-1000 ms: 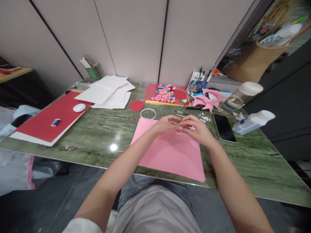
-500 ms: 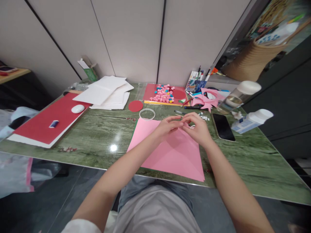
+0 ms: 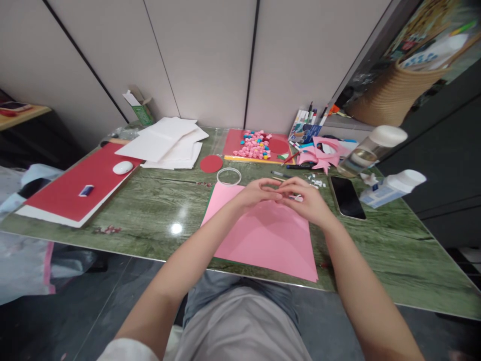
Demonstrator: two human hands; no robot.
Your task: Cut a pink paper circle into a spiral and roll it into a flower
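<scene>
My left hand [image 3: 259, 193] and my right hand [image 3: 304, 200] meet fingertip to fingertip over the far edge of a pink paper stack [image 3: 263, 238]. Both are closed, fingers curled and pressed together. Most of what they pinch is hidden behind the fingers. A small whitish curled piece [image 3: 296, 198] shows under my right fingers, too small to name. Just left of the hands lies a clear ring [image 3: 229, 176], with a red paper disc [image 3: 211, 164] behind it. White scraps [image 3: 316, 181] and a pen [image 3: 280, 174] are beyond the fingers.
Behind stands a red tray or sheet with pink and blue folded bits [image 3: 255, 145]. Pink cut-outs [image 3: 323, 153], a bottle [image 3: 372, 150], a phone [image 3: 347, 197] and a white container [image 3: 393, 188] are rightward. Leftward lie white sheets [image 3: 165, 140] and red board [image 3: 63, 195] carrying a mouse [image 3: 123, 168].
My fingers have shifted slightly and lie closer over one another. The pink bit seen between them earlier is now hidden. The whole view has moved a little; objects on the table stay put.
</scene>
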